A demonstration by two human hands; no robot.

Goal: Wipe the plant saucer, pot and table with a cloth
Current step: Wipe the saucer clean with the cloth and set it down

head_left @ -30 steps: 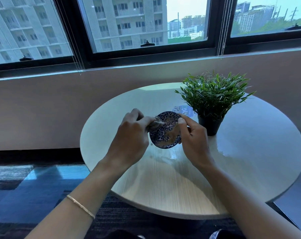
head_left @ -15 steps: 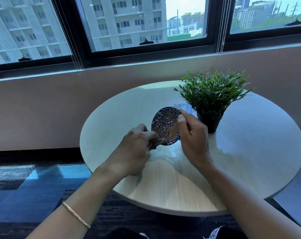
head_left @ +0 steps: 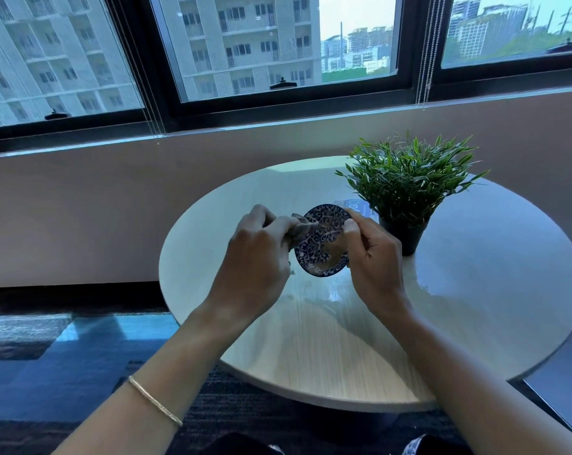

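On the round, pale wood-grain tabletop point(head_left: 360, 356) there is one plant: a green leafy plant point(head_left: 409, 178) in one small black pot point(head_left: 406, 236), standing near the far edge, a little to the right. One flat blue and white card point(head_left: 360, 206) lies on the tabletop just beside the pot, partly hidden behind the saucer. There is one round saucer with a blue and white swirl pattern point(head_left: 322, 244), and it is not on the tabletop; both hands keep it lifted above the middle of the tabletop, tilted so that its patterned face looks toward the camera. The right hand point(head_left: 373, 254) grips the saucer at its right rim, thumb on the front face and fingers curled behind. The left hand point(head_left: 258, 254) is clenched around one small grey-brown cloth point(head_left: 299, 229), which is bunched in the fingers and pressed against the upper left part of the saucer. One thin gold bracelet point(head_left: 155, 400) sits on the left forearm.
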